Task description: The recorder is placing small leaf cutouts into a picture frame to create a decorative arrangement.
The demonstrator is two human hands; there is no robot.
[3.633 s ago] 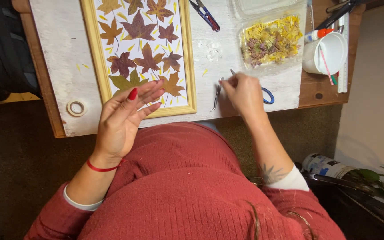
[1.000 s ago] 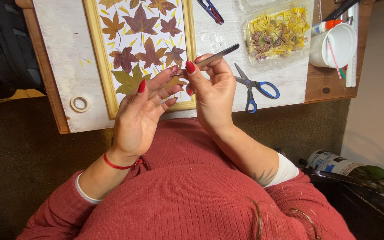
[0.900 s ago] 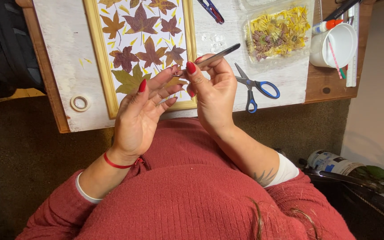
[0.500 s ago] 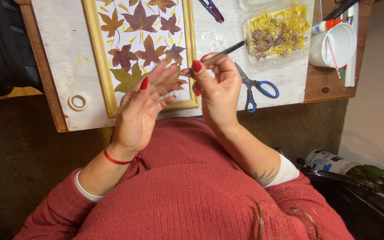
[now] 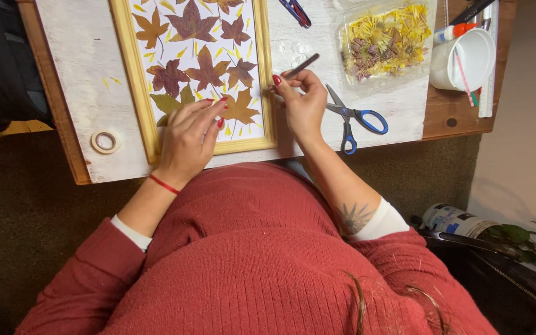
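So the tabletop (image 5: 82,80) here is a whitewashed board with bare brown wood showing along its edges, and it's pretty well covered in craft stuff. A pale yellow wooden frame (image 5: 133,80) lies flat on it, filled with pressed leaves (image 5: 209,68) in red, maroon, orange and green on a white backing, plus little yellow petal slivers scattered between them.

The left hand (image 5: 188,139) rests over the bottom of the frame, fingers curled down with the tips on an orange leaf (image 5: 242,110) near the lower right corner (holding nothing that I can see, just pressing or touching). The right hand (image 5: 303,102) sits just beside the frame's right rail, pinched around a thin dark tool (image 5: 302,65) that pokes up and to the right. Could be tweezers, can't really tell.

Blue-handled scissors (image 5: 350,118) lie right next to that hand, blades half open. Above them there's a clear plastic tray (image 5: 384,42) of dried yellow and purplish flowers, and to its right a white cup (image 5: 465,59) with a glue bottle (image 5: 451,32) just beside it. A roll of tape (image 5: 105,142) sits near the front left edge, and another pair of scissors with red and blue handles (image 5: 296,12) peeks in at the top.

Floor below is dark brownish carpet (image 5: 26,236). Off to the right there's a light wall (image 5: 528,124), some green plant leaves (image 5: 519,234) and a small jar (image 5: 451,218) on the floor.
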